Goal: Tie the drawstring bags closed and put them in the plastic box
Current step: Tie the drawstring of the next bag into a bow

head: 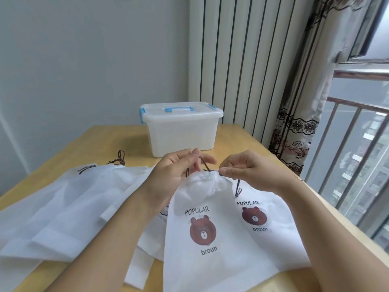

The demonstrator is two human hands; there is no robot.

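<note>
Both hands worked at the gathered mouth of a white drawstring bag (pixel 210 239) printed with a brown bear face and the words "POPULAR" and "broun", which lay front-up on the near part of the light wooden table (pixel 94 144). The left hand (pixel 179 165) had its fingers curled, thumb and fingertips pinching the dark brown drawstring (pixel 205 165) just above the puckered opening, with a loop of cord hanging down beside the palm. The right hand (pixel 246 167) was likewise curled, its thumb and forefinger pinching the cord at the right edge of the bunched top. The bag's mouth was drawn into tight folds between the two hands; whether a knot had formed there could not be told. Under this bag and just to its right lay a second bear-print bag (pixel 271 224), its own dark cord end (pixel 238 189) dangling beneath the right hand. To the left, several plain white bags (pixel 73 199) lay spread and overlapping across the table, with dark cords (pixel 120 158) at their far ends. The translucent plastic box (pixel 181 131) stood at the far middle of the table, well apart from the bags, with its lid on, a blue handle on top and blue clips at the sides. Behind it hung a striped curtain (pixel 242 60), and a patterned curtain (pixel 299 127) hung beside a window (pixel 357 154) with a railing on the right.
</note>
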